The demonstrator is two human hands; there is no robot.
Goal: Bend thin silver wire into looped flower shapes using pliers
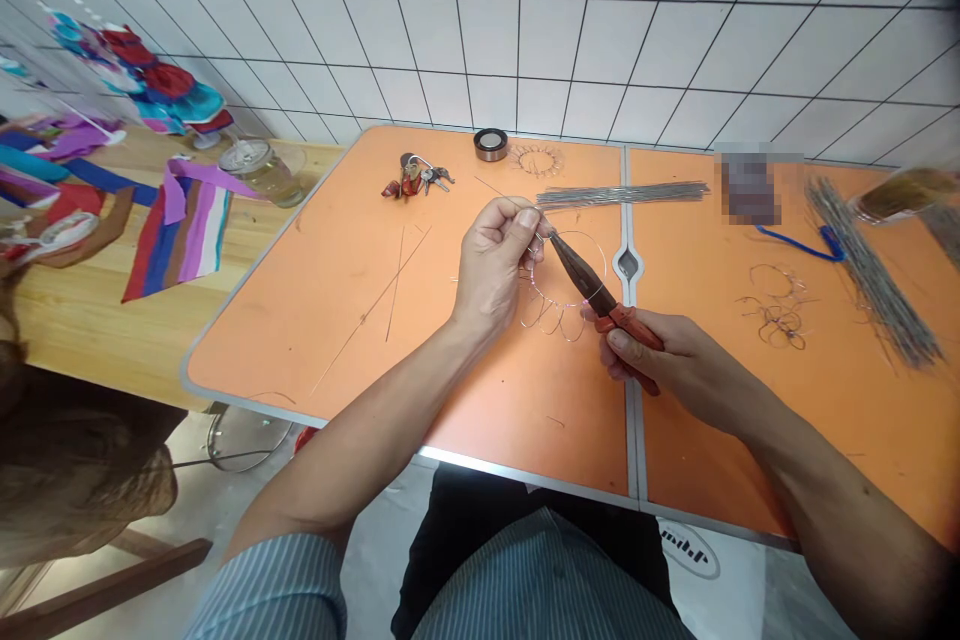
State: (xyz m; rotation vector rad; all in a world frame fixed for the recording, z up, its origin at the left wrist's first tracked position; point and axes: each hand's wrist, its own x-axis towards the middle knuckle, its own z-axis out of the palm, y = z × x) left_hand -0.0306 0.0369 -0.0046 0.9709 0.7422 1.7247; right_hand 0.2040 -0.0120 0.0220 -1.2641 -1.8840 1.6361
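Left hand pinches the wire ring between thumb and fingers; right hand is wrapped around the handles of the pliers. Nose of the pliers points far-left, right at the left fingertips; can't tell if it's biting the wire. Ring hangs just above the worktop, left of the grey seam, small loops on its near side. For a clean bend I'd pinch tight up against the nose, use just the tip, and turn the wrist in small steps. Light squeeze, or the wire likely nicks. Match loop size to the neighbours and keep it all in one plane. Wire bundle lies beyond the hands, loose wires to the left; keep the free end away from both, could snag.
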